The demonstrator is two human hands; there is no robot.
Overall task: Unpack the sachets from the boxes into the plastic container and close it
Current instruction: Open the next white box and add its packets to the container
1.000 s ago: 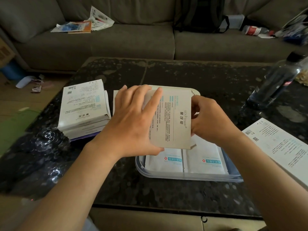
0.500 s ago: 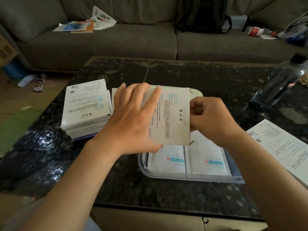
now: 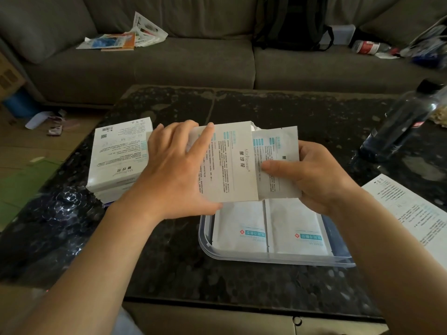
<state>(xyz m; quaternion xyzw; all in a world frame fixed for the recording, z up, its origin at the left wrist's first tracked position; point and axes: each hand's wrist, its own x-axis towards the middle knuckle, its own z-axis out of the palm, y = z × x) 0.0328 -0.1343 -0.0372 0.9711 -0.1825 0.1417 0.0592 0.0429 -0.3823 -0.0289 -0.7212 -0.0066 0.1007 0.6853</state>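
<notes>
My left hand [image 3: 176,170] grips a flat white box [image 3: 229,165] held above the clear plastic container [image 3: 275,259]. Sachets [image 3: 275,151] stick halfway out of the box's right end, pinched between the thumb and fingers of my right hand [image 3: 314,175]. Two white sachets [image 3: 268,228] lie side by side inside the container. A stack of white boxes [image 3: 118,155] sits on the table to the left. No lid is in sight.
The dark stone table [image 3: 169,262] also carries a plastic bottle [image 3: 399,122] at the far right and a printed sheet [image 3: 411,211] near my right arm. A grey sofa [image 3: 193,59] with papers, a backpack and clutter runs behind.
My right hand has drawn the sachets out of the box's right end; before, it was at the closed end. The left hand keeps its hold on the box.
</notes>
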